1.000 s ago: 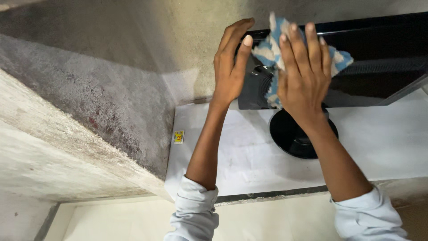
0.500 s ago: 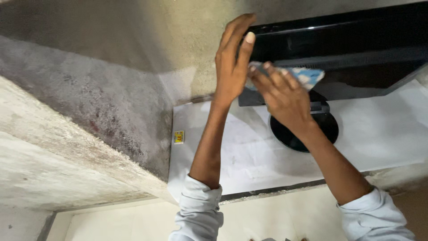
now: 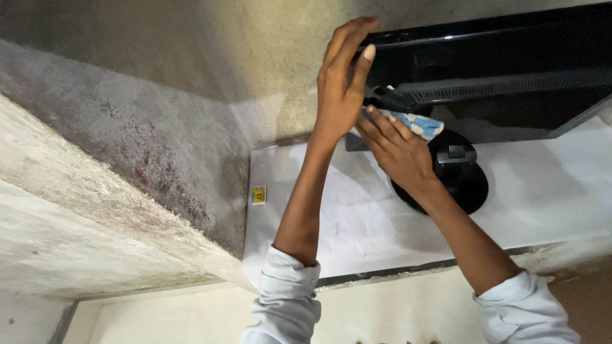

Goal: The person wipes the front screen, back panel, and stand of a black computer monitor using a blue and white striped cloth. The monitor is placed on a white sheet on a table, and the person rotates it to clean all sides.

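Blue-white cloth [image 3: 417, 124] under right hand [image 3: 395, 150], against black monitor [image 3: 497, 83].

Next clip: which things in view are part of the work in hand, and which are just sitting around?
In use:
left hand, gripping the monitor's corner
right hand, pressing the cloth to the monitor
blue and white cloth
black monitor
round black stand

Just there:
white shelf
small yellow sticker
rough concrete wall
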